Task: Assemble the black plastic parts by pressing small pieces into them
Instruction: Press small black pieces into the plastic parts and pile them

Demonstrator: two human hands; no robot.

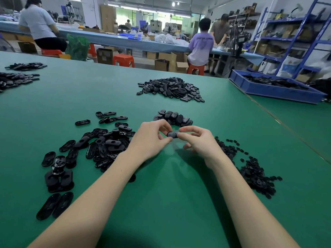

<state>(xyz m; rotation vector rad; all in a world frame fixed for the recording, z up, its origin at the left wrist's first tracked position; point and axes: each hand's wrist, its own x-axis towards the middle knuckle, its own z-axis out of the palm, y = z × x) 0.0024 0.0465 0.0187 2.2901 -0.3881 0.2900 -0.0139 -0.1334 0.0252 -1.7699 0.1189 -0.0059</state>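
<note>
Two hands pinch one black oval part [172, 134] between them: left hand [152, 138] and right hand [198, 140] fingertips grip opposite ends. Looks light, stiff, kinda slick, so holding by the ends seems right.

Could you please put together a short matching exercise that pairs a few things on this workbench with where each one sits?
Things:
1. blue tray
2. pile of small pieces
3. pile of oval shells
4. black part

Places:
A. held above the green table, pinched between the left hand and the right hand
B. on the table, left of the left forearm
C. at the far right, beyond the seam in the table
D. on the table, right of the right forearm

Pairs: 1-C, 2-D, 3-B, 4-A
</note>
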